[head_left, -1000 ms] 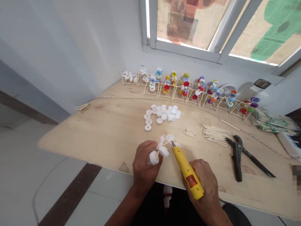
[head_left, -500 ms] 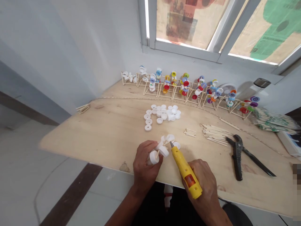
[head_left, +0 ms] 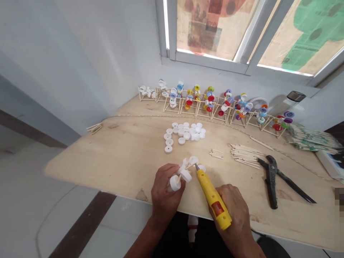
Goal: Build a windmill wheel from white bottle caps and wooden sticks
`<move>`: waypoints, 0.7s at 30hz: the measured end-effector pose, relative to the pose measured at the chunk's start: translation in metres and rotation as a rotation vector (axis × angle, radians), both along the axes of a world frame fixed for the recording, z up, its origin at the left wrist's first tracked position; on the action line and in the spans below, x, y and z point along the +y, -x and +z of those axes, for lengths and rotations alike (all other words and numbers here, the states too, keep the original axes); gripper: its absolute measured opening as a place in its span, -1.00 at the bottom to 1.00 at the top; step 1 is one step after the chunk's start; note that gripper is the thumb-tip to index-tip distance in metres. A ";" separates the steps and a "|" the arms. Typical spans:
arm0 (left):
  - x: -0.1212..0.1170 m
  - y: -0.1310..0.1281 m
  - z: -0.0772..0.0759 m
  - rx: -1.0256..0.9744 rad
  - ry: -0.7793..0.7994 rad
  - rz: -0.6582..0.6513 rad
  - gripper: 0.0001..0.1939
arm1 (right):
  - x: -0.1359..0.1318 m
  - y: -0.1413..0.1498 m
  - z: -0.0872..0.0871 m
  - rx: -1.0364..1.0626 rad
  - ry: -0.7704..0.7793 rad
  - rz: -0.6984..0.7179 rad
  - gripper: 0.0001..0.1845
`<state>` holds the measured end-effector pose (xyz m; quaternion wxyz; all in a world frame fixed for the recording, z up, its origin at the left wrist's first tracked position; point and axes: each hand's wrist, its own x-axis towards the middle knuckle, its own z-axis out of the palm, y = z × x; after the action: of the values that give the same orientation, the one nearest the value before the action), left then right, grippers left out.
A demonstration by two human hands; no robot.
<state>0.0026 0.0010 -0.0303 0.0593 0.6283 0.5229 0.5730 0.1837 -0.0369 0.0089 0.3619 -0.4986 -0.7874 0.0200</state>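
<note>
My left hand grips a cluster of white plastic bottle caps joined by thin wooden sticks, held just above the plywood board. My right hand is wrapped around a yellow hot glue gun. Its metal nozzle points up and left, and its tip sits at the cluster's right side, close to a white cap. My left fingers hide part of the cluster.
A pile of white caps lies on the plywood board ahead. To the right are loose wooden sticks and black pliers. Small stick frames with coloured caps line the wall beneath a window.
The whole view has drifted slightly as my head moved. Both hands stay almost still, and the glue gun's nozzle remains at the cap cluster.
</note>
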 end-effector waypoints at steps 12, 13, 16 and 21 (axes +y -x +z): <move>0.000 0.001 -0.001 -0.004 -0.004 -0.026 -0.77 | 0.001 -0.002 -0.001 -0.003 -0.018 -0.024 -0.92; 0.000 0.001 -0.001 -0.004 -0.003 -0.024 -0.77 | 0.001 -0.002 -0.001 -0.002 -0.019 -0.027 -0.93; 0.000 0.001 -0.002 -0.006 0.001 -0.014 -0.79 | 0.001 -0.002 -0.001 -0.007 -0.035 -0.005 -0.92; 0.000 0.001 0.001 -0.018 0.023 -0.005 -0.80 | -0.003 0.000 -0.002 0.052 0.018 0.009 -0.92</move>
<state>0.0021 0.0010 -0.0296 0.0725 0.6239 0.5272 0.5723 0.1834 -0.0395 0.0069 0.3777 -0.4976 -0.7797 0.0418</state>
